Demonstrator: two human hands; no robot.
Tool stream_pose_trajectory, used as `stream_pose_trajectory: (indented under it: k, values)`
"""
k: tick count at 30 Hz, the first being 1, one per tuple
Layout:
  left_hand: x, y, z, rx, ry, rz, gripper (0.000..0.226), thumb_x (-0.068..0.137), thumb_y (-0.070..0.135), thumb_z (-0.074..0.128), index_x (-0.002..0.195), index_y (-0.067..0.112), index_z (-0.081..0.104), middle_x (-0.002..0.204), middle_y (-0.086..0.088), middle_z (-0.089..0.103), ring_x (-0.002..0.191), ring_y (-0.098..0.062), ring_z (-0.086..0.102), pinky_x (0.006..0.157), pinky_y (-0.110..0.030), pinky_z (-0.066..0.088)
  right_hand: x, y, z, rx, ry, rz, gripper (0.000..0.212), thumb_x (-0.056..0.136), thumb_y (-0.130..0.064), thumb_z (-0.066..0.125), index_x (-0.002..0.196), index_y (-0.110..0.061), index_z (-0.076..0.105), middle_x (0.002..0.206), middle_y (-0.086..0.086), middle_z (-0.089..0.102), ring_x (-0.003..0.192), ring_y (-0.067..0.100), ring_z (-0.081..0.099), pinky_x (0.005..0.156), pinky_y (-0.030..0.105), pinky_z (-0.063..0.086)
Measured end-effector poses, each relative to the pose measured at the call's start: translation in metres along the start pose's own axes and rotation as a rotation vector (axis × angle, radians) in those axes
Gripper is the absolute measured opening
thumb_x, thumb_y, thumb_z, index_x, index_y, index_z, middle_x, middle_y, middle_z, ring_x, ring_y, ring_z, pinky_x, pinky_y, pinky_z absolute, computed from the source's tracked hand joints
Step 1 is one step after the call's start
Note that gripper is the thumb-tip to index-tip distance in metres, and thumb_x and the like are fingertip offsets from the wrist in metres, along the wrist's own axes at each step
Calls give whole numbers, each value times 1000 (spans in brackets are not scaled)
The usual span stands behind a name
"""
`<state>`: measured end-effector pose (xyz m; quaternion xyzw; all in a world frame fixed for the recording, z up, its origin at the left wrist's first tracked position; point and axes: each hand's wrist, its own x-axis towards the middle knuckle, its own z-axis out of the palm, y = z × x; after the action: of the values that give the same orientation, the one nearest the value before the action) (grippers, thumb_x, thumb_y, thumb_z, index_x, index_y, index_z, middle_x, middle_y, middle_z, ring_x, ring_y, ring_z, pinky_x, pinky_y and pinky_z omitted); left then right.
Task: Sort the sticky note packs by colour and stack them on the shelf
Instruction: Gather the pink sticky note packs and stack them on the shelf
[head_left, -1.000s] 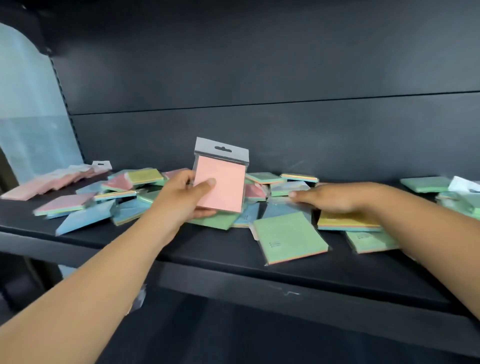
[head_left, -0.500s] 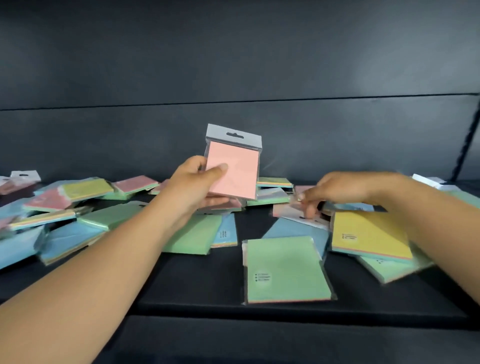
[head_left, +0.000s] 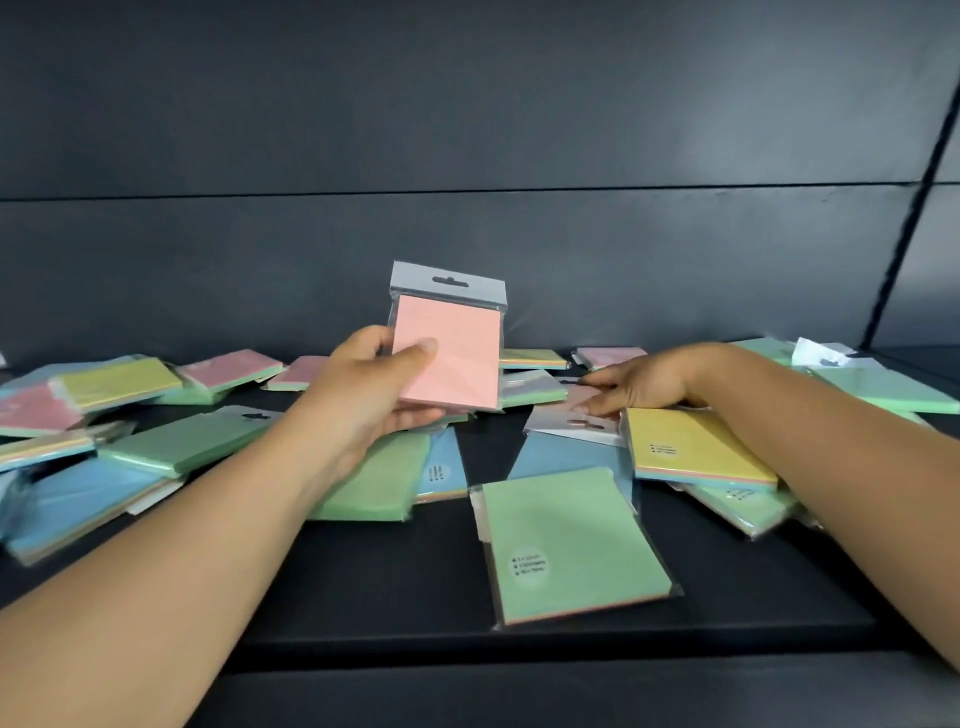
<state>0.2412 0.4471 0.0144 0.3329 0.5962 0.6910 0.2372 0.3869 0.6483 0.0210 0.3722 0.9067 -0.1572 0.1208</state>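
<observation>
Head view looks down on a dark shelf (head_left: 415, 587) strewn with sticky note packs in clear wrappers, lying flat and overlapping in no order: green, blue, yellow and pink faces, many with striped multicolour edges. A green pack (head_left: 574, 545) lies alone nearest the front edge, a round printed label on its face. Just behind it a blue pack (head_left: 561, 457) peeks out, and to the right a yellow pack (head_left: 696, 449) rests on top of other green ones.

One pink pack (head_left: 449, 351) is raised upright above the pile, its grey hang tab with a slot at the top. The left hand (head_left: 371, 395) grips it at the lower left corner, thumb pressed across the pink face and the other fingers curled behind and under it.

The right hand (head_left: 644, 382) reaches low over the packs toward the back of the shelf. Its fingers stretch out nearly straight and flat, fingertips touching a pale pink pack (head_left: 582, 397) with a silver tab that lies beside the yellow one. Whether the thumb pinches that pack from below is hidden by the hand itself.
</observation>
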Motion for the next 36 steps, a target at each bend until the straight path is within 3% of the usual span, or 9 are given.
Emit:
stream_pose_trajectory:
  k: [4, 9, 14, 18, 20, 22, 28, 32, 36]
  values:
    - [2, -1, -2, -37, 17, 5, 6, 92, 18, 54, 87, 16, 53, 89, 0, 62, 73, -13, 63, 54, -20, 57, -1, 7, 0, 144, 48, 61, 73, 82, -57, 54, 143, -24, 32, 150, -3, 29, 138, 19, 27, 112, 33, 22]
    - [2, -3, -1, -53, 28, 5, 7, 92, 17, 55, 85, 16, 52, 92, -1, 62, 78, -15, 62, 51, -19, 56, -3, 22, 0, 44, 113, 256, 89, 74, -77, 39, 140, -17, 40, 149, 3, 35, 133, 25, 38, 107, 36, 29]
    - [3, -4, -1, -59, 29, 9, 7, 92, 17, 54, 85, 17, 52, 93, -2, 62, 78, -16, 62, 49, -18, 55, 1, 23, 1, 124, 121, 277, 99, 65, -81, 42, 140, -17, 41, 150, 3, 35, 134, 26, 37, 110, 39, 29]
    - [5, -7, 2, -34, 22, 0, 6, 92, 18, 55, 86, 17, 53, 90, -1, 63, 74, -15, 62, 49, -17, 54, 5, 26, 1, 237, 162, 249, 73, 76, -62, 57, 133, -15, 50, 140, 5, 45, 129, 27, 42, 107, 37, 31]
    - [5, -7, 3, -25, 22, 2, 7, 92, 18, 55, 85, 17, 53, 87, 0, 62, 71, -14, 62, 48, -17, 54, 8, 27, 3, 342, 178, 262, 62, 67, -58, 69, 103, -8, 63, 114, 11, 57, 107, 29, 55, 97, 37, 40]
    - [5, -7, 4, -28, 23, 2, 8, 91, 18, 55, 84, 17, 53, 85, 0, 62, 70, -14, 62, 47, -17, 54, 11, 26, 3, 407, 187, 285, 54, 67, -55, 71, 81, -4, 58, 99, 14, 58, 100, 31, 58, 96, 39, 44]
    - [6, -8, 4, -26, 34, -3, 6, 91, 18, 55, 86, 16, 53, 85, 0, 63, 69, -14, 63, 47, -17, 53, 12, 22, 4, 642, 197, 269, 36, 75, -35, 74, 83, -6, 54, 78, 10, 51, 72, 22, 50, 74, 33, 42]
    - [5, -5, 3, -76, 43, -4, 5, 92, 17, 54, 87, 16, 54, 88, -2, 64, 61, -12, 66, 49, -18, 55, 8, 22, -3, 664, 354, 117, 29, 78, -31, 71, 98, -12, 61, 107, 6, 60, 100, 22, 55, 91, 32, 41]
    - [2, 0, 3, -190, 55, -5, 7, 92, 12, 52, 85, 14, 52, 99, -6, 62, 69, -16, 67, 52, -21, 57, -14, 16, -13, 766, 371, 0, 19, 89, -22, 60, 77, -17, 46, 75, 5, 60, 56, 12, 57, 53, 21, 40]
